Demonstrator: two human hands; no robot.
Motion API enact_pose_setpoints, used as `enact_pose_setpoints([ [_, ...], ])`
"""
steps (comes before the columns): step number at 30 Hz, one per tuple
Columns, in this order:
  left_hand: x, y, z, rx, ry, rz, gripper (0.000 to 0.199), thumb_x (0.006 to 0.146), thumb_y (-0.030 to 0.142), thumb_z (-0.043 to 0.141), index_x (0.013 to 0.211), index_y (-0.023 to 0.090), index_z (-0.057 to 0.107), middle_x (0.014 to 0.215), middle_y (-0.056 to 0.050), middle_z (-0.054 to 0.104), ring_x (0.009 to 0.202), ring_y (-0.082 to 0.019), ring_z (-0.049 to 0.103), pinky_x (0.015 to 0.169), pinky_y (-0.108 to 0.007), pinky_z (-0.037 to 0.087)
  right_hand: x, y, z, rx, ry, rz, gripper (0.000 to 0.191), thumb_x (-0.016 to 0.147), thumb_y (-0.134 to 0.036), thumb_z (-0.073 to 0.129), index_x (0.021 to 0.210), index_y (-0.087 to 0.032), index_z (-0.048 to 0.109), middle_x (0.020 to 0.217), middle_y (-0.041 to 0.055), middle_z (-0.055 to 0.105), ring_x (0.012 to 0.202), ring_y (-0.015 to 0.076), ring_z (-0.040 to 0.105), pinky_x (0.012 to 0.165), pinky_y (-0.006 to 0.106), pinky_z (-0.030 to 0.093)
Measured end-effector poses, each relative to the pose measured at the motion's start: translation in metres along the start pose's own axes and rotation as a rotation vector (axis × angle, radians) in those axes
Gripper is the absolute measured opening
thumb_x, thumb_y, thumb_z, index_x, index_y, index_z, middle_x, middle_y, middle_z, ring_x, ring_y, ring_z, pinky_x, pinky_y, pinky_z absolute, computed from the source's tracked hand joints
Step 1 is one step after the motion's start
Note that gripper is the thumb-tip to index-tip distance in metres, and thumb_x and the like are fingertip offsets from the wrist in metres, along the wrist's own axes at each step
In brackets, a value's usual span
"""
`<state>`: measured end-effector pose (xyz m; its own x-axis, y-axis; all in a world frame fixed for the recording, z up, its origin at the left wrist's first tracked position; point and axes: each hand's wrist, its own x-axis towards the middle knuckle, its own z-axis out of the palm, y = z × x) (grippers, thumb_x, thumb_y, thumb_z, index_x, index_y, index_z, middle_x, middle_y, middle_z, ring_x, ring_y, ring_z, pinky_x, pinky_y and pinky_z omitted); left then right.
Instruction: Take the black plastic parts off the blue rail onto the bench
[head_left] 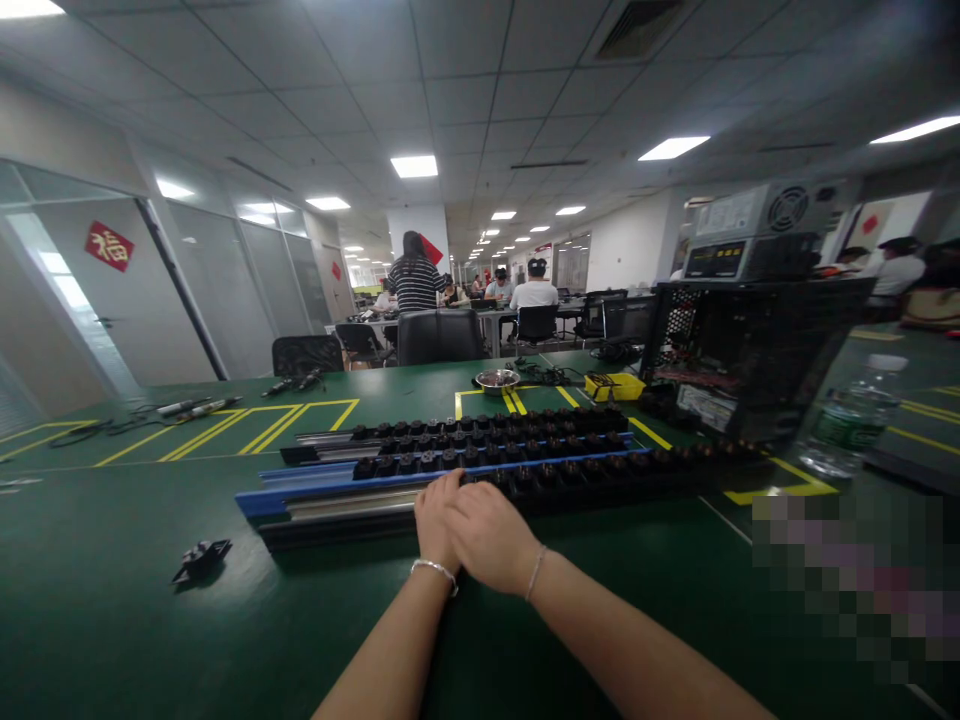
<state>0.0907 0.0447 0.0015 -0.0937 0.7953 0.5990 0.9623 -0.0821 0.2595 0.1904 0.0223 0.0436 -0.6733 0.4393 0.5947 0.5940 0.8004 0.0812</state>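
My left hand (435, 525) and my right hand (491, 535) press close together, overlapping, on the nearest power strip (345, 532), a long dark rail with a row of black sockets along its right part. The fingers of both hands are closed over it; their tips are partly hidden. Just behind lies a strip with a blue rail (259, 502). Farther back, more strips with black and silver rails (311, 440) lie side by side. A loose black socket piece (201, 562) rests on the green table to the left.
An open computer case (750, 350) with power supplies (757, 235) on top stands at the right, beside a water bottle (851, 420). Behind the strips are a metal bowl (497, 380) and a yellow tray (615, 386). Tools and cables (187, 407) lie far left.
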Motion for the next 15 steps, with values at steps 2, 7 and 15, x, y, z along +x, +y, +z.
enact_pose_setpoints([
  [2, 0.0, 0.002, -0.005, -0.02, 0.0, -0.018, 0.031, 0.083, 0.028, 0.042, 0.111, 0.022, 0.054, 0.107, -0.005, 0.063, 0.1, -0.018, 0.054, 0.088, -0.035, 0.036, -0.023, 0.028, -0.014, -0.042, 0.048, 0.157, 0.026, 0.084, -0.022, 0.04, 0.103, -0.019, 0.058, 0.109, 0.0082, 0.058, 0.103, 0.019, 0.047, 0.094, 0.037, 0.033],
  [7, 0.001, 0.006, -0.01, -0.033, 0.036, -0.072, 0.03, 0.083, 0.029, 0.04, 0.107, 0.022, 0.056, 0.105, -0.005, 0.064, 0.1, -0.02, 0.053, 0.091, -0.039, 0.031, -0.067, 0.078, -0.014, -0.207, 0.042, 0.406, 0.041, 0.086, -0.039, 0.038, 0.124, -0.025, 0.047, 0.133, 0.0064, 0.044, 0.124, 0.0239, 0.033, 0.104, 0.046, 0.019],
  [15, 0.001, -0.002, -0.016, 0.003, 0.017, -0.108, 0.03, 0.082, 0.029, 0.04, 0.107, 0.022, 0.056, 0.105, -0.005, 0.064, 0.103, -0.02, 0.052, 0.093, -0.04, 0.03, -0.079, 0.086, 0.007, -0.236, -0.008, 0.423, 0.05, 0.082, -0.041, 0.045, 0.13, -0.028, 0.039, 0.131, 0.0058, 0.046, 0.124, 0.0255, 0.033, 0.104, 0.052, 0.014],
])
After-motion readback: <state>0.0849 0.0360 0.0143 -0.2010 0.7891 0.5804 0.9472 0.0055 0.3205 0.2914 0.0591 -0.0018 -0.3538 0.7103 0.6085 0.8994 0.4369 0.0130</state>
